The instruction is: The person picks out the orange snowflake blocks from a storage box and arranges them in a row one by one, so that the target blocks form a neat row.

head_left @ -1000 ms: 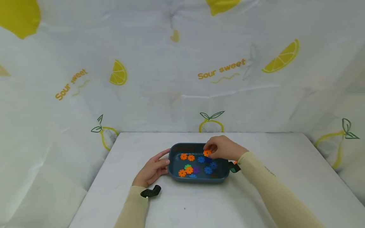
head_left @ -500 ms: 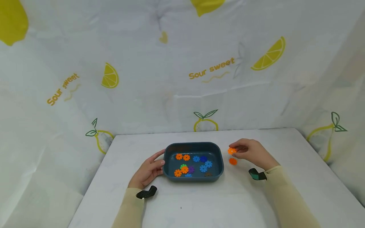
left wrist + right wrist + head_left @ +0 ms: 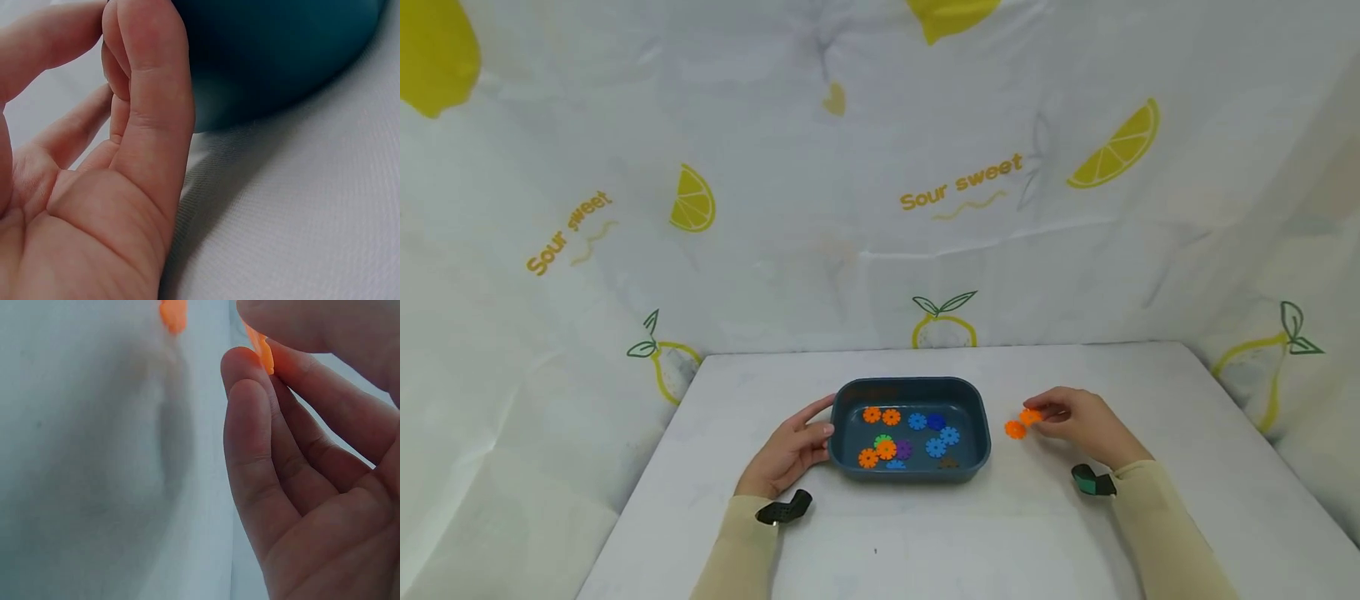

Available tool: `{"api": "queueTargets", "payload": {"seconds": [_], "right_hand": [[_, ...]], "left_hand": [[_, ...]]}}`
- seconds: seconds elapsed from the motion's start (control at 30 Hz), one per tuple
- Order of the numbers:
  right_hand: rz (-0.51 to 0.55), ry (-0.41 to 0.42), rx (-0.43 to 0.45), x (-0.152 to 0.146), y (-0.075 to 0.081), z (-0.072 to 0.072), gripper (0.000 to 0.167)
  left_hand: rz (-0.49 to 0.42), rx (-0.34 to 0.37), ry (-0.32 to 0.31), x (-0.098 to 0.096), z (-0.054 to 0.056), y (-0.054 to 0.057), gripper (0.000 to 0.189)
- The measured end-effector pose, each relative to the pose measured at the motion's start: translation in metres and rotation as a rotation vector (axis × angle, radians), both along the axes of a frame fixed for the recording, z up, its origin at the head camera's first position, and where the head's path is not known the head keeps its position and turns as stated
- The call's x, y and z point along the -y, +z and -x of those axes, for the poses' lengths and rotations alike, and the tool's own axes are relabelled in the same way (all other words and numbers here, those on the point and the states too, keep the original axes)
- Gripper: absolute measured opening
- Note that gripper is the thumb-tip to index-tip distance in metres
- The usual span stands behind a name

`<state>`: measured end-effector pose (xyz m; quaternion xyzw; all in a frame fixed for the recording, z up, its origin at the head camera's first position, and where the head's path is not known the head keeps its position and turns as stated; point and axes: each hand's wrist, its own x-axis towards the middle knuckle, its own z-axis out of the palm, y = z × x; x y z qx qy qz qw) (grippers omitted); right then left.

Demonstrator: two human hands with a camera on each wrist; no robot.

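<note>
My right hand (image 3: 1081, 421) pinches an orange snowflake disc (image 3: 1031, 416) between thumb and fingertips, right of the tray. The right wrist view shows the held disc (image 3: 267, 355) edge-on, partly covered by the thumb. A second orange snowflake disc (image 3: 1015, 430) lies on the table just left of it. My left hand (image 3: 790, 454) rests against the left end of a dark blue rectangular tray (image 3: 910, 477), its extended fingers and thumb touching the side. Inside lie orange discs (image 3: 871, 414), light blue discs (image 3: 936, 447), a dark blue disc (image 3: 936, 422), a purple disc (image 3: 904, 450) and a partly covered green one.
The white table (image 3: 925, 542) carries the tray near its middle. A white curtain (image 3: 805, 275) printed with lemons hangs behind its far edge. A brown disc (image 3: 949, 462) sits at the tray's near right.
My right hand has gone from above the tray to the table on the right, carrying an orange snowflake disc, and has lowered it beside another. The left hand stays at the tray.
</note>
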<state>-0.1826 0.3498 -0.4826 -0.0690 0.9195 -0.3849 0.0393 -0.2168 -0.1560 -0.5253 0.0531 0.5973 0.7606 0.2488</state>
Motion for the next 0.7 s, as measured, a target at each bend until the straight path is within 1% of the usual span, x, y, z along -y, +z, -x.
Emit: {"api": "queueTargets", "payload": {"seconds": [0.13, 0.33, 0.5, 0.7], "right_hand": [[-0.019, -0.008, 0.006, -0.0041, -0.0032, -0.0027, 0.028], [-0.031, -0.020, 0.013, -0.0042, -0.0022, -0.0062, 0.029], [-0.040, -0.030, 0.028, -0.0024, -0.0038, -0.0049, 0.027], [-0.071, -0.032, 0.041, -0.0022, -0.0092, -0.0030, 0.025]], "left_hand": [[0.000, -0.003, -0.006, -0.0018, -0.0003, 0.0029, 0.064], [0.002, -0.012, -0.008, -0.0024, -0.0004, 0.0040, 0.065], [-0.007, -0.007, 0.005, -0.0020, -0.0016, 0.0059, 0.064], [-0.022, 0.002, -0.004, -0.0034, -0.0026, 0.0061, 0.065]]}}
